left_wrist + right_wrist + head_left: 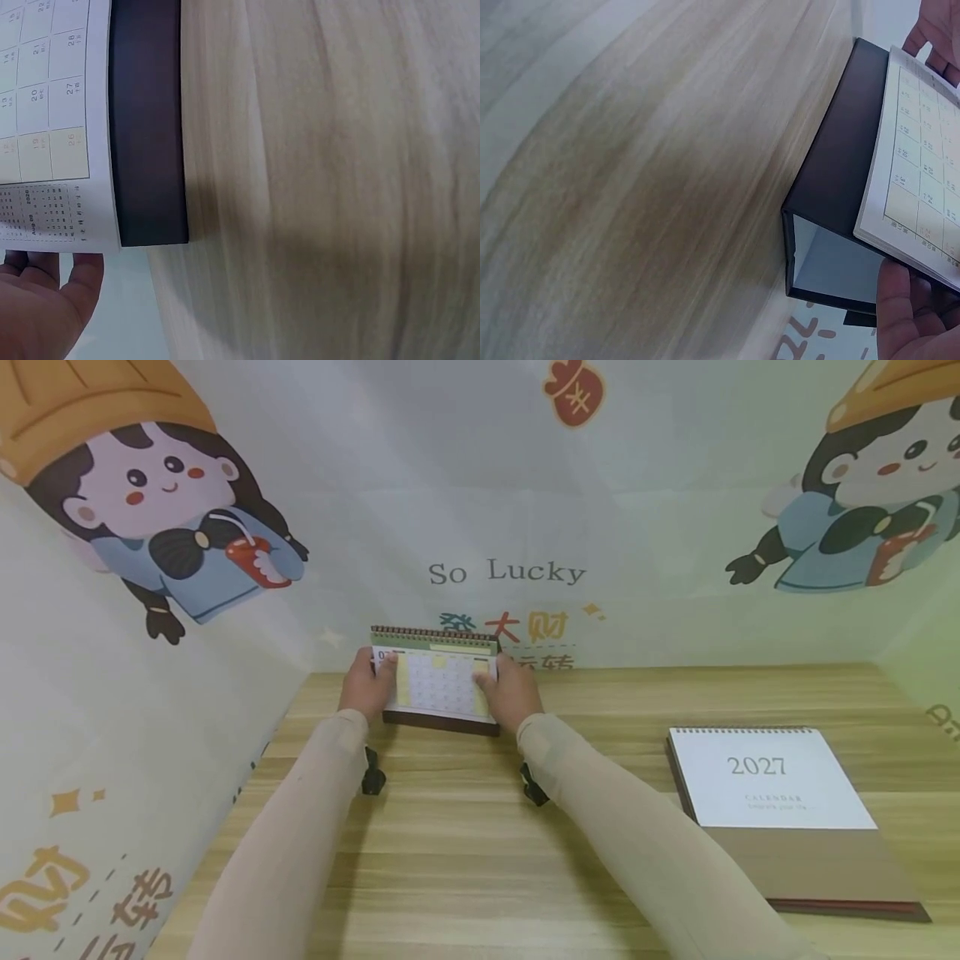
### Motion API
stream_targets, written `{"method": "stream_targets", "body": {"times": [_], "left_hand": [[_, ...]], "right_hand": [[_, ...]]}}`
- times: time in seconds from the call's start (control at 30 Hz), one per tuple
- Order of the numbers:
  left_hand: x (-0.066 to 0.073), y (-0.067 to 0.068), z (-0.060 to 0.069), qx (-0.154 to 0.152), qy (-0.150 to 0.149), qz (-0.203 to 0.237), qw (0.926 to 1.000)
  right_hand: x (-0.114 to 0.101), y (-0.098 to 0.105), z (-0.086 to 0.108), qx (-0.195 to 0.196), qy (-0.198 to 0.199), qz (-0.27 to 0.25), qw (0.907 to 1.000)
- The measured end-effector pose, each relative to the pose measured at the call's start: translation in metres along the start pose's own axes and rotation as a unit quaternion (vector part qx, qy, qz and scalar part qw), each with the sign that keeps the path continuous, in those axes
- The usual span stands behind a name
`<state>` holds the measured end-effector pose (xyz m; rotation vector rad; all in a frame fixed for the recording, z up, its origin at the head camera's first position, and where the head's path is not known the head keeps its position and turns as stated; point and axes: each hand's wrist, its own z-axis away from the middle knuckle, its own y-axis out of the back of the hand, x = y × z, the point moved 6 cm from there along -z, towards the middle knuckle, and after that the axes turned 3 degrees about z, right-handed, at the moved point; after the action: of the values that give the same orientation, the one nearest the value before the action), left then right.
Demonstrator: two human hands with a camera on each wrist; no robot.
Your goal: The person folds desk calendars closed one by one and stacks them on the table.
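Note:
Near the back of the table, a spiral-bound desk calendar with a dark base is open at a month page. My left hand grips its left side, and my right hand grips the right side, both thumbs on the front page. The left wrist view shows the calendar's dark lower strip and left fingers behind the page edge. From the right wrist, the folded stand looks hollow at its side, with right fingers at the page edge. Whether the base touches the wood cannot be told.
A larger calendar marked 2027 lies on the right side of the wooden table. Printed fabric walls rise at the back and both sides, close behind the held calendar.

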<state>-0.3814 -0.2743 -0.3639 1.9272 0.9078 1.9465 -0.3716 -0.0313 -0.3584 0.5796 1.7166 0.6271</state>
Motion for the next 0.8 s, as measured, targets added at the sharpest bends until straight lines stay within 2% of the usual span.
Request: {"method": "stream_targets", "body": {"times": [0.43,0.67,0.8], "left_hand": [[0.0039,0.0000,0.0002,-0.040,0.030,0.034,0.9982],[-0.0011,-0.0041,-0.0029,-0.061,0.086,0.116,0.9876],[-0.0012,-0.0052,-0.0047,-0.057,0.094,0.133,0.9850]], "right_hand": [[0.0007,-0.0010,0.0041,0.004,0.009,0.000,0.9999],[-0.0002,-0.0013,0.0077,0.007,0.024,-0.003,0.9997],[-0.0005,-0.0002,0.0081,0.010,0.028,-0.006,0.9995]]}}
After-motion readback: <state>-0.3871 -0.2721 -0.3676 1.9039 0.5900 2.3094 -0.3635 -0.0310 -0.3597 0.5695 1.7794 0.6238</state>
